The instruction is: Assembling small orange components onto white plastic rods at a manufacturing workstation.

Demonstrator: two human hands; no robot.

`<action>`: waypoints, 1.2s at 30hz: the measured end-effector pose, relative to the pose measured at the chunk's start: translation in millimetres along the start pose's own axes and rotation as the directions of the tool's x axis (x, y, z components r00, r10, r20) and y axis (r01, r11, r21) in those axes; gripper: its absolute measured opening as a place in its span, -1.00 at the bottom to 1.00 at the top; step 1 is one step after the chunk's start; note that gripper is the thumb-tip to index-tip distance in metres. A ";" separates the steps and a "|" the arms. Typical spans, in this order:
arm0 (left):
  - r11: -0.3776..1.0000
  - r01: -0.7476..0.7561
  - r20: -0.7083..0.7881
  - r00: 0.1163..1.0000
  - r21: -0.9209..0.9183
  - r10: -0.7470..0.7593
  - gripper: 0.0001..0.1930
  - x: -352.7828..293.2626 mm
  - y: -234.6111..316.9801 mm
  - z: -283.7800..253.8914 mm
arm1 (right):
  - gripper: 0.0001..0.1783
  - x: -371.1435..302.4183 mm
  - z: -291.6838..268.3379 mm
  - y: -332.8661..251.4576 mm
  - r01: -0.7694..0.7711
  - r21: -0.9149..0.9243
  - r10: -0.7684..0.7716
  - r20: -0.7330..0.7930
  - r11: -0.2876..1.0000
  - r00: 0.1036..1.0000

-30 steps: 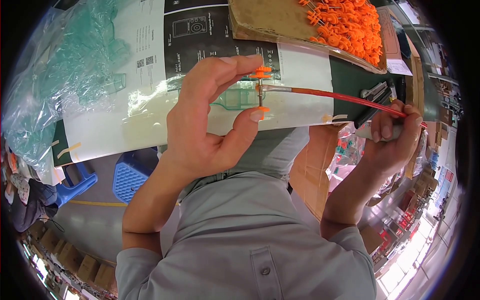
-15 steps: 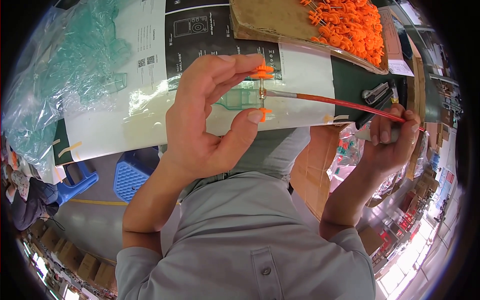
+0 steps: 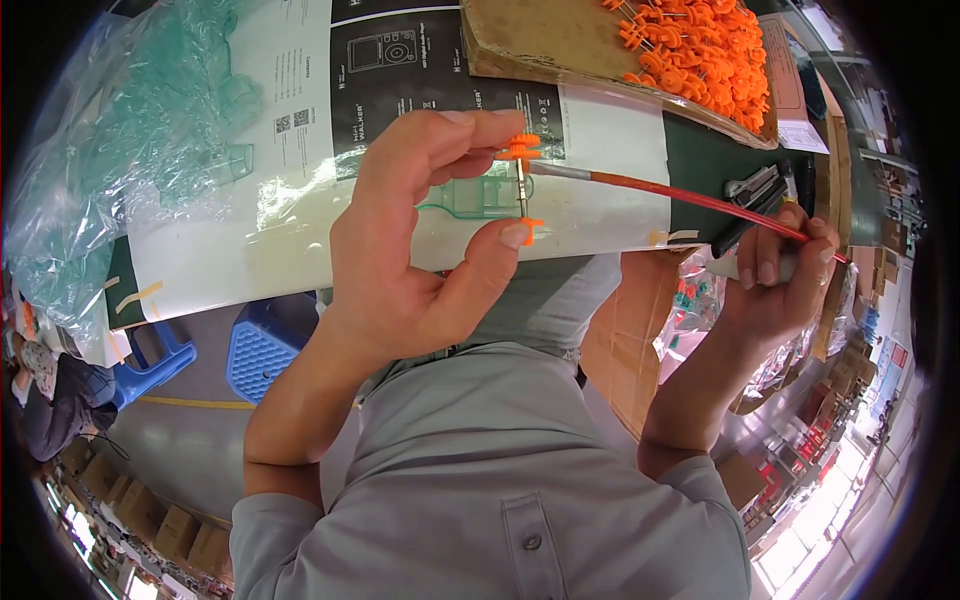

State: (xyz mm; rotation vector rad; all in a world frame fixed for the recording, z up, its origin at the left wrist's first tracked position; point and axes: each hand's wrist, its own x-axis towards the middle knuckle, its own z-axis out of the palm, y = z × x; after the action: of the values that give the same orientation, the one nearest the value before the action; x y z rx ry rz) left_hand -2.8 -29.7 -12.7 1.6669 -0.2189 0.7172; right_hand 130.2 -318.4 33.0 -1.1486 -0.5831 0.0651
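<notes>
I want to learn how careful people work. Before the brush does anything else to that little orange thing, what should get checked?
1. Left hand pinches the small metal pin with orange plastic gears at both ends: ok.
2. Right hand has a grip on the thin red-handled brush: ok.
3. Brush tip meets the pin near the upper gear: ok.
4. Anything on the bristles: cannot tell.
5. Pile of orange gear pins on the brown cardboard tray lies apart from the brush: ok.
</notes>
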 end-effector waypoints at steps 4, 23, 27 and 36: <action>0.994 -0.028 -0.008 1.000 0.104 0.029 -0.36 0.7 -0.1 -1.1 | -0.67 -0.1 -2.6 -1.7 0.035 -0.004 -0.035 0.020 0.999 0.999; 0.894 -0.133 0.136 0.987 0.427 0.082 -0.26 5.5 6.9 -1.9 | -0.65 -1.9 2.4 -24.1 0.271 -0.215 -0.223 0.221 0.938 0.949; 0.902 -0.110 0.133 0.989 0.417 0.059 -0.30 4.0 6.8 -2.5 | -0.67 -1.4 2.4 -24.8 0.258 -0.228 -0.209 0.218 0.939 0.953; 0.917 -0.126 0.154 0.985 0.379 0.072 -0.46 2.2 1.0 -6.5 | -0.67 -3.2 -5.2 -25.5 0.187 -0.164 -0.165 0.135 0.969 0.977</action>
State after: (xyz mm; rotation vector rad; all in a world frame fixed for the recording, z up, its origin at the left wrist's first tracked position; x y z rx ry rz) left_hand -3.7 -23.2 -10.3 2.1009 -0.2737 0.7570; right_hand 123.7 -334.7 52.6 -1.2653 -0.8089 -0.0722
